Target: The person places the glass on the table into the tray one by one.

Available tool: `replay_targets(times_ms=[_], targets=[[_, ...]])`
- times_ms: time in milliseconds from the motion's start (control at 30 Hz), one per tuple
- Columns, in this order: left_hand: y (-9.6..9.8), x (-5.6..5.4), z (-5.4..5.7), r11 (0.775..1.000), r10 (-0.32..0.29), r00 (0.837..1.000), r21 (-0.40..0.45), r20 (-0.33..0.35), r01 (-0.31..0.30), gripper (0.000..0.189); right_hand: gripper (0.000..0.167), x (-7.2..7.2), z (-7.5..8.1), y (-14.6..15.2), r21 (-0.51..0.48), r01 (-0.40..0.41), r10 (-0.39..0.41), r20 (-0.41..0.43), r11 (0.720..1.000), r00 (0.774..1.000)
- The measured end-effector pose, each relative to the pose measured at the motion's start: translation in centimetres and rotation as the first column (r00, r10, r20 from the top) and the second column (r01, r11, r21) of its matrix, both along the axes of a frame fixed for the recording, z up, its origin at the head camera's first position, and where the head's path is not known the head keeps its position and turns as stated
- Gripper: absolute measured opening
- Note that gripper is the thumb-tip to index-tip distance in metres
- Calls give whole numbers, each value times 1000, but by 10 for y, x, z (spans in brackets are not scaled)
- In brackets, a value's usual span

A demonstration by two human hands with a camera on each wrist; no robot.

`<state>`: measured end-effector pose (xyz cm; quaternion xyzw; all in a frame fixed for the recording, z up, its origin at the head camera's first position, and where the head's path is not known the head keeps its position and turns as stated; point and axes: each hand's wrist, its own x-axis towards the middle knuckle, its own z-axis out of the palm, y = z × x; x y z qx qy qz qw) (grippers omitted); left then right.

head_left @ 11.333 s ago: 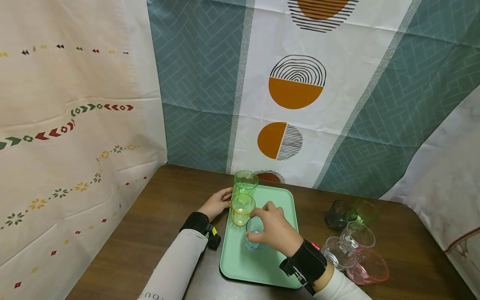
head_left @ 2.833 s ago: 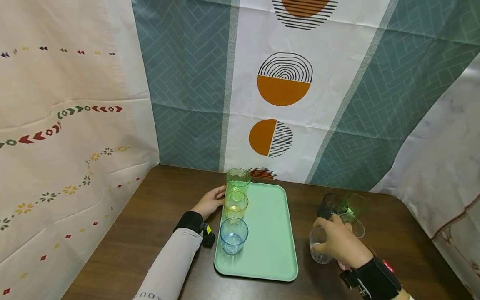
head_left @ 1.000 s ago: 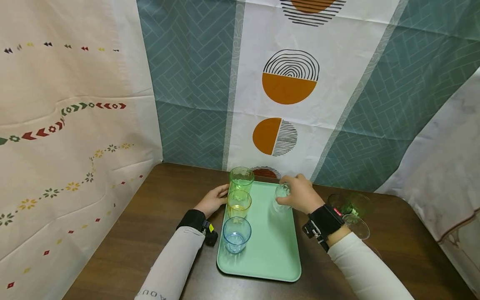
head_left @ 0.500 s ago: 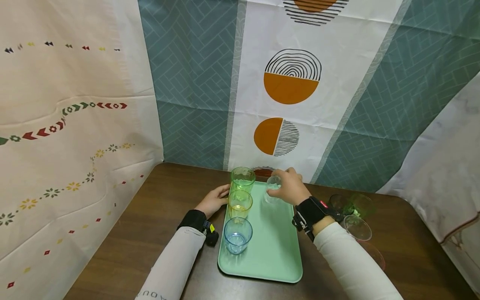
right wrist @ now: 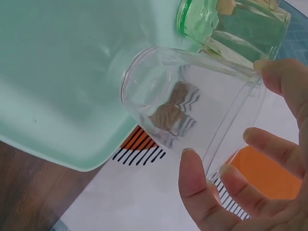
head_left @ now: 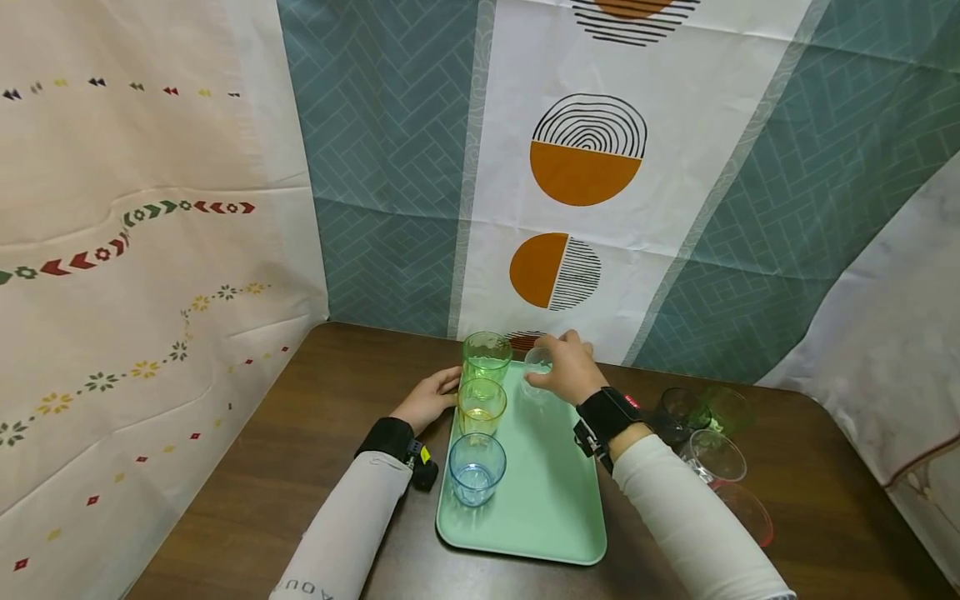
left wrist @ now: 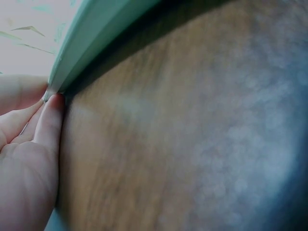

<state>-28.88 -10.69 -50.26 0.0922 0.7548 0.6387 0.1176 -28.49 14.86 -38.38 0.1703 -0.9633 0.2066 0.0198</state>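
Observation:
My right hand (head_left: 572, 367) holds a clear drinking glass (head_left: 536, 382) near its rim, over the far end of a mint-green tray (head_left: 540, 500). In the right wrist view, the thumb and fingers spread around the upper part of the clear glass (right wrist: 159, 91), whose base is toward the tray. A green glass (head_left: 487, 354), a yellow glass (head_left: 482, 408) and a blue glass (head_left: 477, 471) stand in a row along the tray's left side. My left hand (head_left: 427, 400) pinches the tray's left rim (left wrist: 72, 62) between thumb and fingers.
Right of the tray, more glasses stand close together on the brown table (head_left: 360, 375): a dark grey glass (head_left: 681, 414), a dark green glass (head_left: 729, 408), a clear glass (head_left: 717, 456) and a pink-rimmed glass (head_left: 750, 515). Patterned cloths (head_left: 390, 167) hang behind.
The blue glass moved to the tray's front left, and my right hand let it go. That hand then brought a clear glass from the right group onto the tray's far end, shifting left toward the green glass.

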Motion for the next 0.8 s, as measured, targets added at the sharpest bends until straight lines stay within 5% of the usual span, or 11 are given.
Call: replay_targets(times_ms=[800], targets=[[1, 2, 3, 1000, 10, 1000, 3, 14, -11, 59, 48, -9, -12, -12, 26, 23, -24, 28, 999, 999]])
